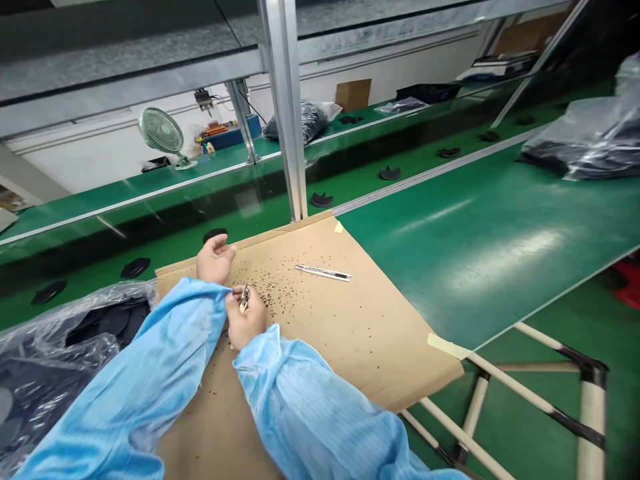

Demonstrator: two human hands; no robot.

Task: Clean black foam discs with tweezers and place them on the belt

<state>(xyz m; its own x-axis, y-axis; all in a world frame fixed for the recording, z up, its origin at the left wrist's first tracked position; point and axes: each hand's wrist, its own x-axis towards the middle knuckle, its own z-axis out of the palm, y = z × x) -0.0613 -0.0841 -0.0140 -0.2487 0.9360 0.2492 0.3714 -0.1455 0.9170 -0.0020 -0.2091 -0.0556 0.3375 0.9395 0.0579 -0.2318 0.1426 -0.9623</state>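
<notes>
My left hand (215,261) is over the far edge of the cardboard, its fingers loosely bent and apart. Just beyond those fingers lies a black curved piece (215,234) on the green belt; whether they touch it is hard to see. My right hand (249,319) is closed around a small pair of metal nippers (244,298), close to my left sleeve cuff. Tiny dark scraps (273,293) are scattered on the brown cardboard sheet (345,340) beside my hands. A slim utility knife (323,273) lies to the right of them.
Black curved pieces (390,173) sit spaced along the green belt (350,189). A clear plastic bag (30,360) of dark parts is at left, another bag (590,140) at far right. A metal post (284,113) rises behind the cardboard. A fan (161,131) stands at the back.
</notes>
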